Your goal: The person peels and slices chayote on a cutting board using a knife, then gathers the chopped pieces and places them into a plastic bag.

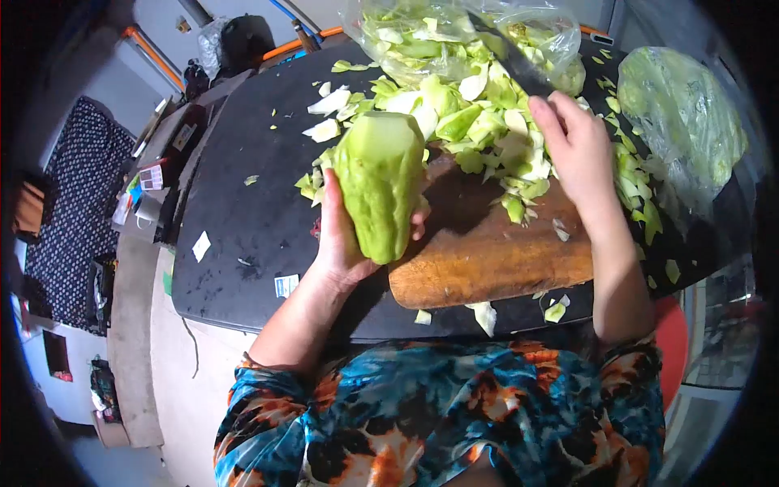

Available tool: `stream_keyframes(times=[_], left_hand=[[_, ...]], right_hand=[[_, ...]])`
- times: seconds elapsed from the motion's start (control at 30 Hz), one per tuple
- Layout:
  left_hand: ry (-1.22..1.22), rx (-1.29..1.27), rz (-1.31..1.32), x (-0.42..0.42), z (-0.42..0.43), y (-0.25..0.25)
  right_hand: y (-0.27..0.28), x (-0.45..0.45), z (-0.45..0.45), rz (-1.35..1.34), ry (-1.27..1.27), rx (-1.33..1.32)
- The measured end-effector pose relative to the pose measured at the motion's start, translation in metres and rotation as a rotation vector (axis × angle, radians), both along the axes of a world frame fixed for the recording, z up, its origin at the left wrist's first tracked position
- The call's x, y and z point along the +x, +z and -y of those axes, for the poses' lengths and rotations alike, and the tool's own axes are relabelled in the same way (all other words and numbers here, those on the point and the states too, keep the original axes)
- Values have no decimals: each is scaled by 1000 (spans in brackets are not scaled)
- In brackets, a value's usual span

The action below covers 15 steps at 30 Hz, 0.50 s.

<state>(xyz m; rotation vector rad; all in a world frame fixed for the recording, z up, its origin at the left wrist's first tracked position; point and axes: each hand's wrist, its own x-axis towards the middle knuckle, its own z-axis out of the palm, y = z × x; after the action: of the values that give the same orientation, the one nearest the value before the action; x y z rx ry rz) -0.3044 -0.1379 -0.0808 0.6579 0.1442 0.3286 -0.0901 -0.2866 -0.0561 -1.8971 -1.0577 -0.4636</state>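
My left hand (339, 235) is wrapped round a large pale green chayote (378, 195), held upright above the table's near side. The skin is off at its upper end, where pale flesh shows. In my right hand (574, 150) is a knife (519, 65), its dark blade pointing up and away to the left over a heap of cut chayote pieces (454, 114). Most of the knife's handle is hidden by my fingers. Below the heap lies a wooden cutting board (495, 260), between my two forearms.
Clear plastic bags (389, 40) with green pieces in them stand at the table's far edge. Another bag (682, 122) with green contents is at the right. Scraps and a small packet (286, 285) are scattered on the black table (243, 219).
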Motion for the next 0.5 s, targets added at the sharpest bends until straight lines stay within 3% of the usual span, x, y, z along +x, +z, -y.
stream_keyframes(times=[0.1,0.17,0.2,0.27,0.3,0.4,0.43,0.5], left_hand=[[-66,23,-10,3,-14,-14],[12,110,-163,7,-4,-3],[128,-16,-307,3,-4,-11],[-24,67,-175,-7,-5,-23],[72,612,-257,-6,6,-11],[111,-61,-218,3,3,-17],[-137,-186,-10,-2,-9,-18],[-192,-23,68,4,-16,-15]], right_hand=[[2,-32,5,-88,323,6],[6,-51,8,96,468,-40],[9,-60,9,195,555,-23],[11,-73,11,232,668,-83],[8,-77,11,258,661,-106],[2,-77,8,325,490,-155],[-1,-70,4,335,356,-200],[-6,-38,-7,75,65,-277]])
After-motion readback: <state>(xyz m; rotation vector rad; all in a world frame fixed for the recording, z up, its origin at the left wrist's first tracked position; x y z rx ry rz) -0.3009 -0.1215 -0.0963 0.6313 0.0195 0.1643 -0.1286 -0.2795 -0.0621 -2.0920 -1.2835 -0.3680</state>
